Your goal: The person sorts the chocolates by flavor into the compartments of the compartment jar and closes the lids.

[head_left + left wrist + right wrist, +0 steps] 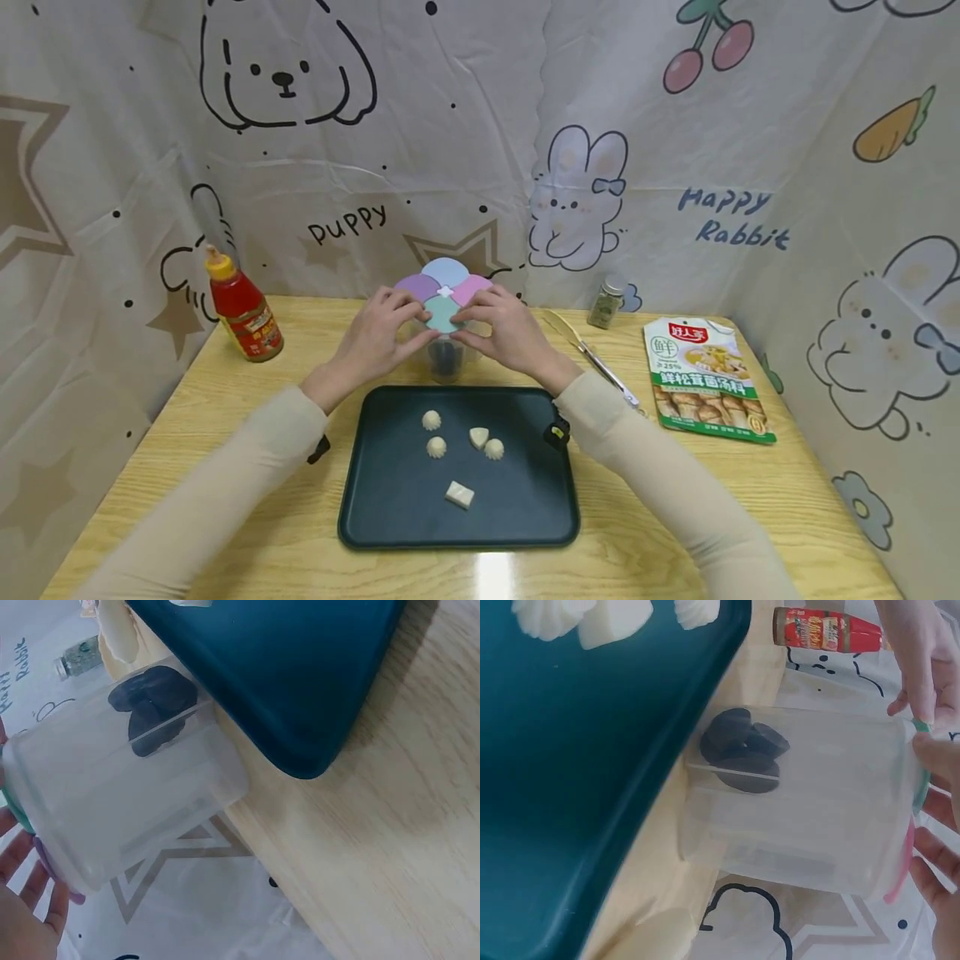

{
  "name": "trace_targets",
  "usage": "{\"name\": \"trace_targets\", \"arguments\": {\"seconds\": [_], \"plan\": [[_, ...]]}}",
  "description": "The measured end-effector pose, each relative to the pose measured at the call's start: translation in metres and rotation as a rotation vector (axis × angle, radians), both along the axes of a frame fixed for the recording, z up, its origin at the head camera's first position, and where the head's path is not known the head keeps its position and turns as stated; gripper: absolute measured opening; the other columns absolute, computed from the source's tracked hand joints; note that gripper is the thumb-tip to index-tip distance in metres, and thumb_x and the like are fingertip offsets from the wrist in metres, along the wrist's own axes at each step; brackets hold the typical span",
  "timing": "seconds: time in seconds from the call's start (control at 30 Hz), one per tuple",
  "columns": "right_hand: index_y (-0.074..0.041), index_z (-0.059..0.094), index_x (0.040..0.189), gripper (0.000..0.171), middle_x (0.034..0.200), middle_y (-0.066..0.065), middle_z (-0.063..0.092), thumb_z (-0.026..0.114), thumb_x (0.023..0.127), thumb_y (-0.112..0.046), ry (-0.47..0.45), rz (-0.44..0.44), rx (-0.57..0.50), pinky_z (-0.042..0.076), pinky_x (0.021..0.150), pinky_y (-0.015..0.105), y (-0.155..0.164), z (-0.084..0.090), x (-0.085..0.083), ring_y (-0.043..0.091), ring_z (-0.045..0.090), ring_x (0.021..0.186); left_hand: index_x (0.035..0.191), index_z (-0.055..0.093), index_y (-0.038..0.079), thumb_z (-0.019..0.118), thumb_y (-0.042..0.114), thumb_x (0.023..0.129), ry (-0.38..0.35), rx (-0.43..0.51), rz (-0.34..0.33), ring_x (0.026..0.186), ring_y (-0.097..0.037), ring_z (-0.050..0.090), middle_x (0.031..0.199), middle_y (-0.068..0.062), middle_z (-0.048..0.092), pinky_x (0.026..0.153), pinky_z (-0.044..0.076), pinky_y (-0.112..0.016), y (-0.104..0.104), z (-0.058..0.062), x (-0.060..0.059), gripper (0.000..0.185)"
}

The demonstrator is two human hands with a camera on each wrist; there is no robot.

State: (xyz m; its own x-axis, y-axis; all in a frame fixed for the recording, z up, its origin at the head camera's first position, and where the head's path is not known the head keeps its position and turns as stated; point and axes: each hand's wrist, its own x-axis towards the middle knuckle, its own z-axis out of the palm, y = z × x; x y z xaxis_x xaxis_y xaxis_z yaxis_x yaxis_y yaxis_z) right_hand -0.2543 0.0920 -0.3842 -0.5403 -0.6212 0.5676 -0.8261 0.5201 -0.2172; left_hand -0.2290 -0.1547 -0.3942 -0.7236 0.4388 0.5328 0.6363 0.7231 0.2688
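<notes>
The head camera looks down from above at the whole wooden table (225, 500), while the two wrist cameras sit very close and low, one on each side, and both see the same clear jar (120, 795) and a corner of the dark tray (570, 787).

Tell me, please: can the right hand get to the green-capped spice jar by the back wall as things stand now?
Probably yes, once freed. The right hand now holds the flower-shaped lid; the spice jar stands apart on bare table, with only the tongs lying nearby.
</notes>
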Motion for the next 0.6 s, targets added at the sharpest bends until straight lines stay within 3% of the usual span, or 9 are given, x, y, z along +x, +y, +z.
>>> {"name": "trace_targets", "arguments": {"seconds": [0.2, 0.6], "plan": [[-0.004, 0.082, 0.108, 0.025, 0.113, 0.012, 0.077, 0.086, 0.089, -0.02, -0.151, 0.059, -0.025, 0.056, 0.095, 0.045, 0.012, 0.011, -0.011, 0.029, 0.066, 0.107, 0.106, 0.071, 0.01, 0.082, 0.036, 0.092, 0.012, -0.018, 0.009, 0.108, -0.033, 0.059, 0.111, -0.01, 0.071, 0.092, 0.049, -0.049, 0.004, 0.003, 0.0, 0.03], [-0.005, 0.077, 0.123, 0.034, 0.129, 0.015, 0.073, 0.074, 0.099, -0.029, -0.275, -0.08, -0.024, 0.052, 0.107, 0.051, 0.02, 0.01, -0.044, 0.033, 0.065, 0.123, 0.109, 0.075, 0.01, 0.085, 0.029, 0.09, 0.053, 0.02, 0.007, 0.112, -0.035, 0.063, 0.114, -0.013, 0.071, 0.099, 0.052, -0.055, 0.03, 0.005, 0.009, 0.028]]}}
